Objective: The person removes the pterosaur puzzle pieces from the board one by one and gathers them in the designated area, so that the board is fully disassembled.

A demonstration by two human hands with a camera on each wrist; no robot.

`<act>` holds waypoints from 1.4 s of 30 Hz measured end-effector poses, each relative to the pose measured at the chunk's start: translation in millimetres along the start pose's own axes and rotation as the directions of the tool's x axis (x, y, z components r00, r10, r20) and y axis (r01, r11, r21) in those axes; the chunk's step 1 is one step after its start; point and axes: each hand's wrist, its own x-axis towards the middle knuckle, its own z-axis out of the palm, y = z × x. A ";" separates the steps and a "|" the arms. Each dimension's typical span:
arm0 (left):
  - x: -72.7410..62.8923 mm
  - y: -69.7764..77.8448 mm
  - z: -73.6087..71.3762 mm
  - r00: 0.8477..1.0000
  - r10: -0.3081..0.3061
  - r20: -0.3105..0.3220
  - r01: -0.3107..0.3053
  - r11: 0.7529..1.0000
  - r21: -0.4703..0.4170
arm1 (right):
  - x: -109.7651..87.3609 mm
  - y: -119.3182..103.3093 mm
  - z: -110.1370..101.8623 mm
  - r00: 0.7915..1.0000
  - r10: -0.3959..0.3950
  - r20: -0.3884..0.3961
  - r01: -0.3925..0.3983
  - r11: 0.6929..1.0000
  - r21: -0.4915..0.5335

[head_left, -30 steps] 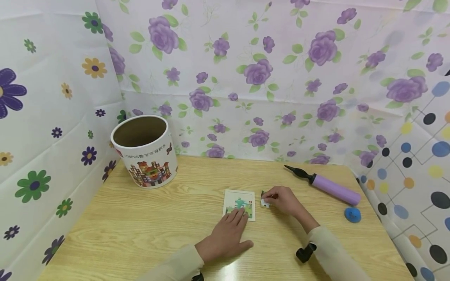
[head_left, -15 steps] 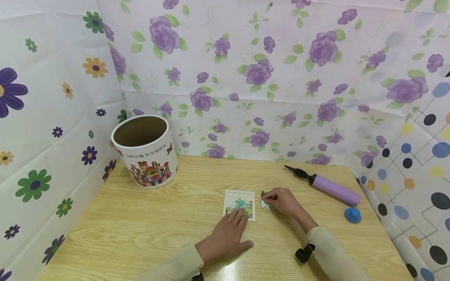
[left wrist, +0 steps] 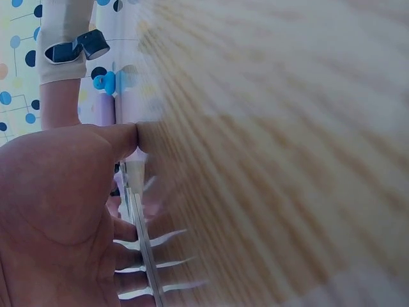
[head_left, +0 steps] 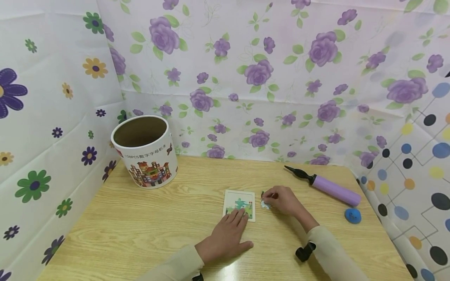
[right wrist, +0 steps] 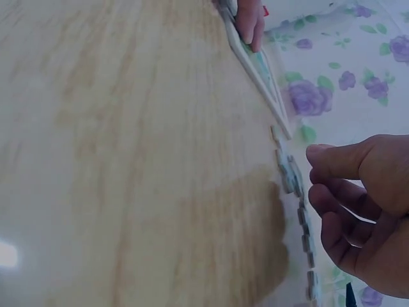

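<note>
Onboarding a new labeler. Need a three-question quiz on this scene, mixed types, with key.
1. Which hand lies on the puzzle board?
2. True or false: in the head view, the white bucket stands left of the board.
3. What color is the small item beside the purple pump? A) red B) blue C) yellow

Key:
1. The left hand
2. True
3. B
</note>
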 end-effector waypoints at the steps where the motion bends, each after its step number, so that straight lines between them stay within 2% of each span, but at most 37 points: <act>1: -0.2 0.3 -0.5 1.000 -0.002 0.002 0.002 1.000 0.000 | 0.8 -1.2 -0.7 1.000 0.003 0.002 -0.003 1.000 0.000; 7: 0.2 1.4 -2.1 1.000 -0.005 0.012 0.005 1.000 0.003 | 7.6 -12.3 -0.1 1.000 -0.017 0.016 0.016 0.999 0.028; 16: -1.9 2.8 -4.1 1.000 -0.004 0.015 0.005 1.000 -0.014 | 22.2 -31.1 16.7 0.996 -0.073 0.051 0.070 0.996 0.047; 22: -1.9 0.6 -0.4 0.999 0.016 -0.030 -0.017 1.000 -0.022 | 33.0 -40.5 28.5 0.995 -0.075 0.068 0.071 0.996 0.053; 27: -1.1 -2.4 6.7 0.998 0.023 -0.060 -0.024 1.000 -0.007 | 40.0 -45.2 35.7 0.993 -0.080 0.086 0.076 0.996 0.038; 34: -1.1 -1.6 3.5 1.000 0.011 -0.027 -0.011 1.000 -0.024 | 47.2 -46.3 41.8 0.988 -0.119 0.097 0.119 0.993 0.009; 42: 1.4 -5.2 9.0 0.999 0.005 -0.033 -0.006 0.999 -0.040 | 51.5 -45.9 46.4 0.983 -0.141 0.119 0.145 0.989 -0.033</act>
